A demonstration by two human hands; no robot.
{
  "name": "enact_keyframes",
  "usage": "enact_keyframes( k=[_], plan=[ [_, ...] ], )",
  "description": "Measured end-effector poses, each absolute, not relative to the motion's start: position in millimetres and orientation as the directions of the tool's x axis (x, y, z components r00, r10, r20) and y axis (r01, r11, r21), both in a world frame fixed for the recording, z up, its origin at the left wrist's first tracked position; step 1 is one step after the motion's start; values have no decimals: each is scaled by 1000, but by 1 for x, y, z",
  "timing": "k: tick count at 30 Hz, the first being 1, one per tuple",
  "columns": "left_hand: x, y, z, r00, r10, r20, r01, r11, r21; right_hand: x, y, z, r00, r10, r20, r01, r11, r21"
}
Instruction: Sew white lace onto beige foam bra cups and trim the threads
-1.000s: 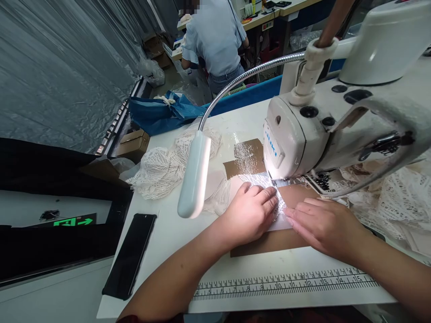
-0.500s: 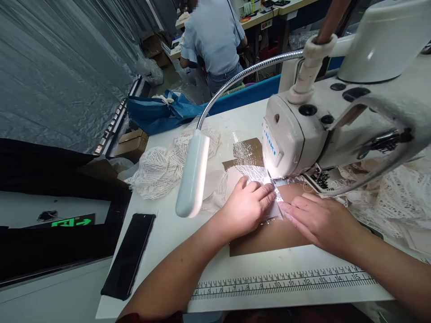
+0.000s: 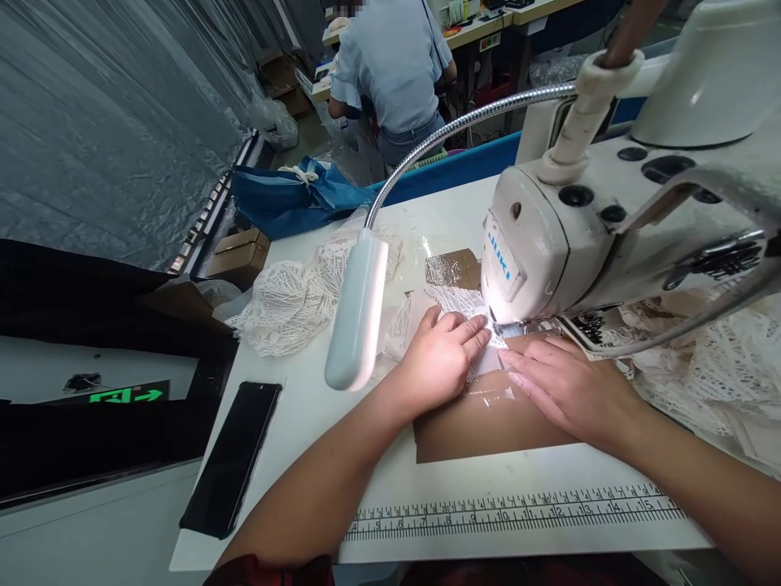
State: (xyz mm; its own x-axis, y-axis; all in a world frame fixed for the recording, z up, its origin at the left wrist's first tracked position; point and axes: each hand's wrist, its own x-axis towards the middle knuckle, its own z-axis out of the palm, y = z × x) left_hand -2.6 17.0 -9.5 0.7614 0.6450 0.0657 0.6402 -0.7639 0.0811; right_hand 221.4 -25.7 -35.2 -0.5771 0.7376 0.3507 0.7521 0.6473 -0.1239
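The lace has slid farther away, my left hand and right hand following. It reaches the sewing machine. Left fingers press flat, ungripped; whether the right pinch, I can't tell. It seems light, soft, snaggable: best steadied along its edges.

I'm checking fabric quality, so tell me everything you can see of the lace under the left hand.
The lace is white, thin-looking openwork with small, irregular holes. It lies roughly flat, brightly lit, reaching in under the head of the sewing machine. The left hand rests on it, hiding much of it. The right hand has its fingertips near its right side; whether they touch the lace is unclear. Its full outline can't be seen.
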Motion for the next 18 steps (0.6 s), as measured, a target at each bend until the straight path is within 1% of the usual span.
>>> enact_keyframes(
  k=[5,7,12,15,18],
  plan=[
    [-4,22,-13,716,692,93,685,-722,100,219,-20,-37,-561,774,293,753,624,-208],
    [-5,23,-15,689,716,116,706,-699,119,220,-20,-39,-564,775,287,754,624,-204],
    [-8,23,-20,628,751,202,727,-660,193,219,-21,-41,-554,786,276,784,603,-146],
    [-9,21,-22,598,762,250,730,-646,224,218,-21,-37,-523,808,269,803,574,-162],
    [-10,17,-23,585,762,277,728,-644,235,225,-25,-24,-544,800,252,788,591,-173]
  ],
)
